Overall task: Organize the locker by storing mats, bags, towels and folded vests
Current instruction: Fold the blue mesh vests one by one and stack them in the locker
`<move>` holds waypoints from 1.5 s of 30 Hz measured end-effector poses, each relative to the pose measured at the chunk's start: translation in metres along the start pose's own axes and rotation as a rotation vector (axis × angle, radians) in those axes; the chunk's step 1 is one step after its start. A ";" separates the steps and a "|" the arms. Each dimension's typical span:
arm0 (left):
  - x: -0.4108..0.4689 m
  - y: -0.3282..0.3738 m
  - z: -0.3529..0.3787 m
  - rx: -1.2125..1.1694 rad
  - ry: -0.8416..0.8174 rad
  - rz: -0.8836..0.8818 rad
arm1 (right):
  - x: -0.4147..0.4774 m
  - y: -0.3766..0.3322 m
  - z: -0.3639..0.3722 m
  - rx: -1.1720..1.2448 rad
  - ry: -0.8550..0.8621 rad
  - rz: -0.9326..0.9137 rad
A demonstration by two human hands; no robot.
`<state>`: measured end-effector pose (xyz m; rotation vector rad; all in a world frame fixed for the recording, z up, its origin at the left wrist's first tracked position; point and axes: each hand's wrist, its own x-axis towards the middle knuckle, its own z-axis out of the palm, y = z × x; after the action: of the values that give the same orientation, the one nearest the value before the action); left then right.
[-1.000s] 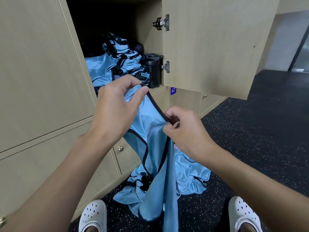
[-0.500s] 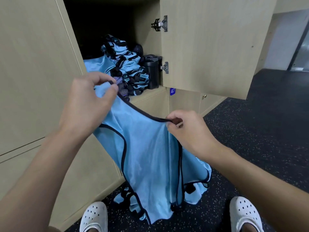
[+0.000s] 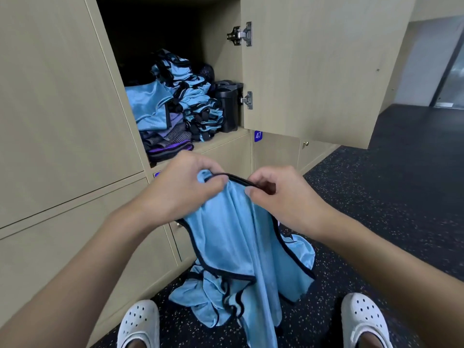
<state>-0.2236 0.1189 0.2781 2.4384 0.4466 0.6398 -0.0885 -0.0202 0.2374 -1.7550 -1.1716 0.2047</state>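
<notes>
Now that the hands have come together from their wide spread of half a second ago, the shiny light-blue fabric vest with black trim (image 3: pixel 231 234) hangs doubled lengthwise instead of opened flat. The left hand (image 3: pixel 180 187) keeps its grip pinched on the bunched top corner. Just beside it, the right hand (image 3: pixel 281 197) pinches the black edging between thumb and forefinger. The vest dangles before the lower beige doors, above a loose heap of similar blue vests (image 3: pixel 208 297) on the dark speckled floor. The first fold looks made, and more seem needed before it joins the stack of folded blue vests (image 3: pixel 193 101) in the open beige wooden locker (image 3: pixel 226 141).
</notes>
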 end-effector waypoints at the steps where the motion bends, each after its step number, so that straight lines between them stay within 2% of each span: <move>1: 0.000 0.000 -0.005 -0.023 0.039 -0.016 | 0.000 0.000 -0.001 -0.007 -0.006 0.010; 6: 0.001 -0.008 -0.027 0.070 0.245 -0.044 | -0.002 0.003 -0.009 -0.089 -0.012 0.042; 9: 0.000 -0.017 -0.034 0.184 0.252 -0.053 | -0.004 0.000 -0.013 -0.106 -0.014 0.025; 12: -0.006 -0.012 -0.018 0.183 0.083 0.027 | -0.006 -0.007 -0.012 -0.113 -0.054 -0.021; 15: -0.008 -0.003 0.014 0.001 -0.198 0.065 | -0.009 -0.013 -0.007 -0.108 -0.102 -0.079; 16: -0.007 -0.002 0.022 -0.042 -0.235 0.072 | -0.010 -0.014 -0.007 -0.105 -0.102 -0.075; 21: -0.002 -0.009 0.020 0.064 -0.135 0.059 | -0.012 -0.011 -0.013 -0.163 -0.097 -0.052; 29: -0.002 -0.014 -0.003 0.077 0.036 0.004 | -0.010 -0.003 -0.021 -0.266 0.063 -0.074; 34: -0.001 -0.020 -0.013 0.164 0.080 0.016 | -0.011 -0.005 -0.028 -0.313 -0.029 -0.011; 37: -0.001 -0.027 -0.017 0.242 0.097 -0.022 | -0.013 -0.010 -0.031 -0.202 -0.067 0.008; 40: -0.004 -0.021 -0.009 0.143 0.015 0.018 | -0.014 -0.017 -0.031 -0.042 -0.100 -0.008; 45: -0.009 0.002 0.027 -0.162 -0.304 0.088 | -0.015 -0.021 -0.024 -0.005 -0.170 -0.034</move>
<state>-0.2165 0.1018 0.2566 2.3564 0.1586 0.3179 -0.0947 -0.0455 0.2615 -1.7478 -1.3236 0.3363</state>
